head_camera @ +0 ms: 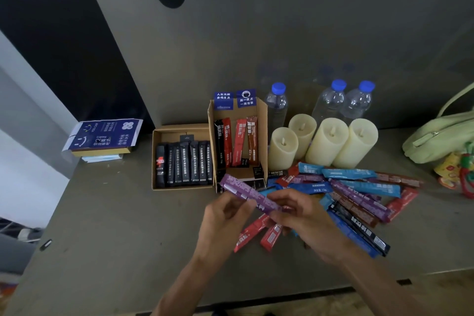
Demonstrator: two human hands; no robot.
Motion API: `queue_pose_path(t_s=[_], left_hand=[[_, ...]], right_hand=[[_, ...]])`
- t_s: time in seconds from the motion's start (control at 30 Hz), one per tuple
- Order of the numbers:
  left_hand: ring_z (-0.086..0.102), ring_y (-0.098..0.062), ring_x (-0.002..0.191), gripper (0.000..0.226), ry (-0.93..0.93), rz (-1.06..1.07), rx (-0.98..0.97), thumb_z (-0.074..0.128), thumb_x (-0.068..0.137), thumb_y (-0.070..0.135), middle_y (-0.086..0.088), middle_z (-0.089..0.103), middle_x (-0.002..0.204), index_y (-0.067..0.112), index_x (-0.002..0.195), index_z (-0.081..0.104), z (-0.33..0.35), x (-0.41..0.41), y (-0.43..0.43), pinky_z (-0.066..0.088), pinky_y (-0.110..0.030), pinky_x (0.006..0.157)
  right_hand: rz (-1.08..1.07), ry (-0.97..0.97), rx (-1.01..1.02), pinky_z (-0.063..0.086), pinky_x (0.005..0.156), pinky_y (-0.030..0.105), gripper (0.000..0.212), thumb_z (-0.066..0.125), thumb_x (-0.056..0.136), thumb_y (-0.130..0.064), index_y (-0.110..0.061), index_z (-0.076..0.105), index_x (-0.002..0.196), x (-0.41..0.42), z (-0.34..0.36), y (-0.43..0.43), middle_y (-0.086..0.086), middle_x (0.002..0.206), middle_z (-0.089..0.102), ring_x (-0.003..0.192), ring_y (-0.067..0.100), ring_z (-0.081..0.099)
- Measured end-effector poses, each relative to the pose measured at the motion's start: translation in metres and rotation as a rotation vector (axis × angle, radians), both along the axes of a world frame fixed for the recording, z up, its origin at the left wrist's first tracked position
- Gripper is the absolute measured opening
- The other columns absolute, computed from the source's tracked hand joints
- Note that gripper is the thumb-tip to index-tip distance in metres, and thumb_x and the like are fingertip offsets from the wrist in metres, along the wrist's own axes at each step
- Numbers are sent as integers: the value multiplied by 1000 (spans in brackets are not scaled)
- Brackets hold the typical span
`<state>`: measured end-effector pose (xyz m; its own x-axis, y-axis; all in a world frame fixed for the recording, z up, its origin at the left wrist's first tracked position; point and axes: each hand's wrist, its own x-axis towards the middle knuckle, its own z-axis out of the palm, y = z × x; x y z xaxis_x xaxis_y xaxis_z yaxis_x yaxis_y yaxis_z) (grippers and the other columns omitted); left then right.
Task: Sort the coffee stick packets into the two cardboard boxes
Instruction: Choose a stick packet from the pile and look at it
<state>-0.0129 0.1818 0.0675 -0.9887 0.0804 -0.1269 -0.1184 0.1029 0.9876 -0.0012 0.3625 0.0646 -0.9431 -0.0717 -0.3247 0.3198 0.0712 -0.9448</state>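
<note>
One packet [245, 192] — left hand [225, 218], right hand [307, 223]

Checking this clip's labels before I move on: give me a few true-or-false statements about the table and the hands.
1. The left hand and right hand both hold one purple packet. True.
2. The left box holds blue packets. False: it holds black packets.
3. Four candles stand to the right of the right box. True.
4. The water bottles have red caps. False: their caps are blue.
</note>
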Motion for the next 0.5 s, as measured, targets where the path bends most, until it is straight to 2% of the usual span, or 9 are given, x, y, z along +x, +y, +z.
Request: queue_pose_path(t_s=[0.1, 0.17, 0.23, 0.3, 0.33, 0.4, 0.47, 0.5], left_hand=[[51, -4, 54, 17, -15, 47, 28, 64, 92, 9, 10, 62, 58, 14, 77, 70, 2, -5, 6, 42, -17, 54], [49, -1, 52, 17, -10, 69, 21, 64, 92, 8, 12, 60, 55, 13, 76, 69, 3, -10, 6, 40, -15, 54], [50, -2, 52, 14, -5, 92, 7, 66, 91, 12, 11, 62, 57, 11, 78, 69, 3, -15, 6, 41, -18, 56], [53, -3, 55, 13, 7, 93, 1, 67, 91, 17, 9, 64, 61, 10, 80, 69, 4, -18, 5, 43, -20, 57], [55, -3, 57, 13, 14, 89, 5, 67, 91, 20, 9, 65, 63, 10, 82, 69, 4, -20, 5, 44, -19, 58], [58, -1, 62, 15, 27, 101, 18, 65, 92, 26, 10, 67, 69, 12, 90, 68, 2, -22, 2, 45, -16, 60], [59, 1, 66, 15, 23, 108, 5, 63, 93, 30, 13, 68, 74, 17, 96, 69, 2, -28, -2, 46, -14, 61], [60, 3, 69, 15, 16, 93, -3, 62, 94, 31, 13, 70, 79, 19, 98, 70, 2, -31, -3, 46, -14, 63]], right_hand=[[22, 23, 46, 57, 75, 24, 24, 72, 86, -4, -22, 74, 103, -2, 2, -2, -2, 99, 75, 91, 12, 72], [33, 44, 88, 58, 77, 26, 26, 74, 86, -9, -24, 72, 106, -3, 2, -4, -5, 100, 74, 91, 11, 71], [35, 142, 295, 55, 75, 20, 35, 79, 83, -17, -32, 65, 111, -3, -2, -8, -15, 99, 71, 91, 2, 68], [14, 275, 477, 50, 71, 13, 31, 78, 84, -20, -33, 62, 107, -3, -7, -14, -21, 93, 69, 88, -3, 66], [11, 305, 481, 50, 71, 14, 23, 74, 88, -20, -30, 64, 105, -5, -9, -16, -20, 92, 69, 85, -2, 67], [9, 211, 315, 53, 68, 22, 10, 61, 97, -21, -22, 68, 105, -10, -5, -21, -8, 91, 73, 77, 5, 71], [8, 64, 116, 50, 64, 31, 17, 52, 102, -19, -15, 68, 107, -13, -2, -24, 5, 93, 75, 72, 15, 72], [22, 34, 79, 47, 64, 35, 19, 51, 103, -19, -13, 67, 108, -13, -2, -24, 7, 94, 76, 73, 20, 71]])
